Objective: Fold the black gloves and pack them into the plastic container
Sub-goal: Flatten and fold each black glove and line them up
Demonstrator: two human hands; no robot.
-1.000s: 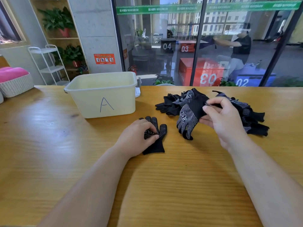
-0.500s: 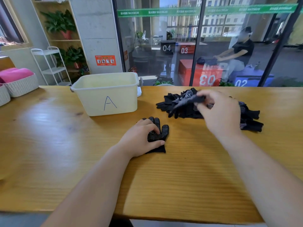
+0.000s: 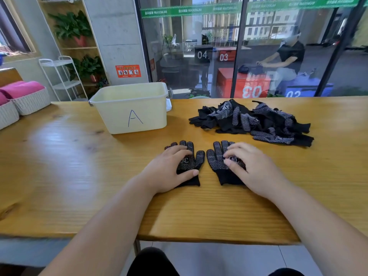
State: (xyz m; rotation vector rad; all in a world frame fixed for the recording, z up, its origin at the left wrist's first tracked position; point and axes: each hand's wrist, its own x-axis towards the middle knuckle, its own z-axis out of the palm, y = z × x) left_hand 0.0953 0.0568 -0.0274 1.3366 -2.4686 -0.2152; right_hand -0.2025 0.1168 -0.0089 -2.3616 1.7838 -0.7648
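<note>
Two black gloves are lying flat on the wooden table (image 3: 79,176), side by side, dotted palms up, fingers pointing away from the person. They are close but not touching. The left hand (image 3: 169,170) is pressing down on the left glove (image 3: 191,163), fingers laid over it, thumb lying across the cuff end, nothing pinched. The right hand (image 3: 253,168) is resting on the right glove (image 3: 216,160), fingers loosely bent, tips on the printed patch, also not gripping. Both hands are open, just holding the fabric down.

Step in hand, as I'm reading it: flattening and lining up a pair before the fold.

- Smoothing first is paying off here. The knit looks soft and floppy, so wrinkles will likely bunch in the fold.
- Stacking one glove on the other, cuffs and fingertips matched, probably before folding.
- Keeping one hand pinning the cuff while the other is bringing the fingers over, since the rubber dots may be grabbing and dragging the layer underneath.

Remaining black gloves are sitting in a loose pile (image 3: 249,120) at far right, well apart from the pair. The plastic container (image 3: 111,116), cream, marked "A", is standing at far left-centre, beyond the left hand. I cannot tell whether anything is inside it. Task is looking early, most gloves unfolded.
</note>
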